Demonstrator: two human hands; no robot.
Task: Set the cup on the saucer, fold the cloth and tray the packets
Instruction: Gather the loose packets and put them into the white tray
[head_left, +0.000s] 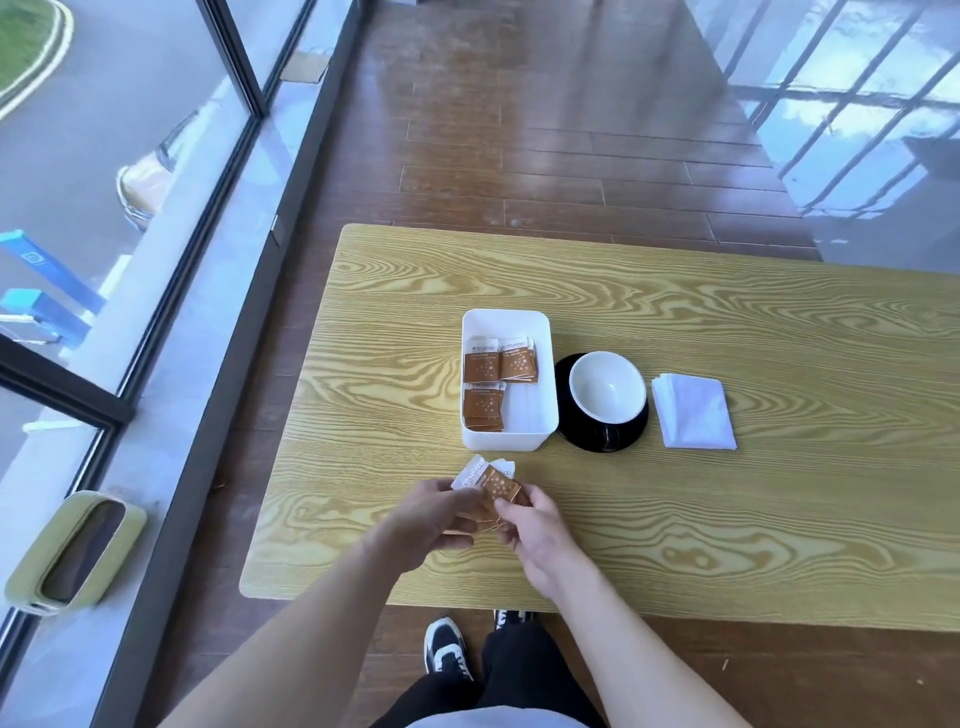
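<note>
Holding a small stack of packets (493, 488) between our left hand (434, 517) and right hand (535, 535), we have it just above the counter (675, 519), near the tray (506, 439), tilted with its white ends pointing up-left. Three more stacks lie flat in the tray (506, 439), long axes running away from us. Cup (608, 387) sits on saucer (571, 426), folded cloth (693, 410) just right.

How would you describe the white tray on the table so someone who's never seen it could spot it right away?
On the yellow wood-grain table, look near the middle, just left of the black saucer carrying the white cup. The white tray is a rectangular bin with rounded corners. It alone holds brown packets.
</note>
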